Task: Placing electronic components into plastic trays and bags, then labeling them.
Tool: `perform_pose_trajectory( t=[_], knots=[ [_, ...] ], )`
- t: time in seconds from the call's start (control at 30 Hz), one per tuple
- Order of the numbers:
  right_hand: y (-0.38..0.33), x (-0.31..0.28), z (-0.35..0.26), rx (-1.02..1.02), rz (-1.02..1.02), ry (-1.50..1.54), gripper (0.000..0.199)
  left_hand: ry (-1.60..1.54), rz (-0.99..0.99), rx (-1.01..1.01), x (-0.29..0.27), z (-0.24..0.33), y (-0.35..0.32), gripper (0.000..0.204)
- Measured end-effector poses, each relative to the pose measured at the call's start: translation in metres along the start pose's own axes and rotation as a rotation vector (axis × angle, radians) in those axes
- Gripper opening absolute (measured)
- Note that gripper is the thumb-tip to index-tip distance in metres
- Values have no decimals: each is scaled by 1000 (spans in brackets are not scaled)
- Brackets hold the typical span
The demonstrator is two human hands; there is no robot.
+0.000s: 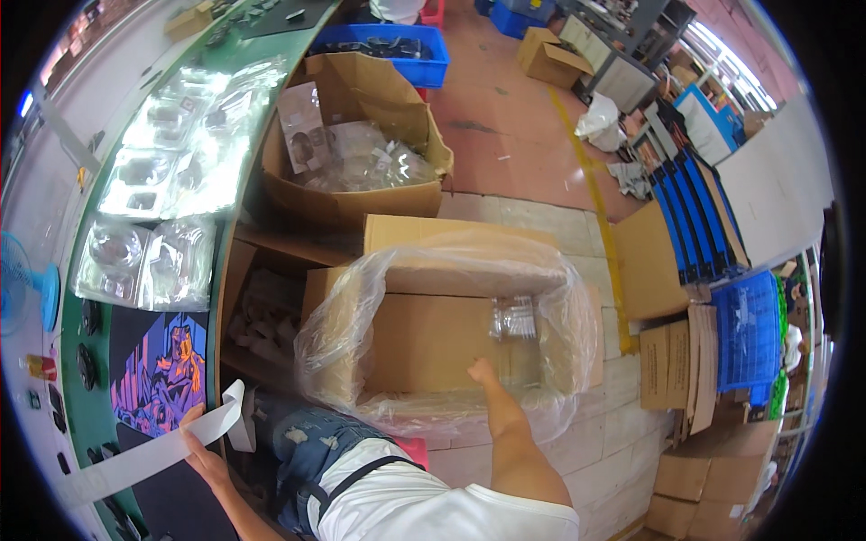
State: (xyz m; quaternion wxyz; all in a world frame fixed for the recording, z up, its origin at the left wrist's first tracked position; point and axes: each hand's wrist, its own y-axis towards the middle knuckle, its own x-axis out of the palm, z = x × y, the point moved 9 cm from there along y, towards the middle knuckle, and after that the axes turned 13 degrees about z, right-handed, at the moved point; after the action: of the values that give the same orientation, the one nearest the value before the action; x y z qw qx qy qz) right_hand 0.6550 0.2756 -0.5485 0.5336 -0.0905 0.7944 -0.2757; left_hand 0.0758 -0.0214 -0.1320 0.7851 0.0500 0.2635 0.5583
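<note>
My left hand (206,457) is closed on a long white strip (149,457), which looks like a band of paper or labels. The strip runs across the green bench's near end and bends down over its edge. My right hand (483,371) reaches down into an open cardboard box (433,338) with a clear plastic liner (338,334) folded over its rim. Its fingers are curled together, and whatever they may hold is hidden. Farther back in this box lies a small group of clear plastic packs (512,318), apart from my right hand.
Clear blister shells (180,149) cover the green bench (302,22) beside a colourful printed mat (167,365) and several dark mice (86,365). Another carton (361,203) with clear shells stands beyond the lined box. Blue crates (749,329) and flattened cardboard (667,365) stand at right.
</note>
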Motion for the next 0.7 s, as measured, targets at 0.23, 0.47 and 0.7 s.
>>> perform_pose_trajectory(
  t=[0.23,0.47,0.7],
  knots=[
    [4,-16,70,237,89,-155,95,-2,96,-58,-4,-2,0,56],
    [9,-76,90,473,190,-116,93,-50,149,-59,-21,-15,2,57],
    [38,-111,122,406,347,-326,98,-115,219,-191,-19,-14,4,53]
  ],
)
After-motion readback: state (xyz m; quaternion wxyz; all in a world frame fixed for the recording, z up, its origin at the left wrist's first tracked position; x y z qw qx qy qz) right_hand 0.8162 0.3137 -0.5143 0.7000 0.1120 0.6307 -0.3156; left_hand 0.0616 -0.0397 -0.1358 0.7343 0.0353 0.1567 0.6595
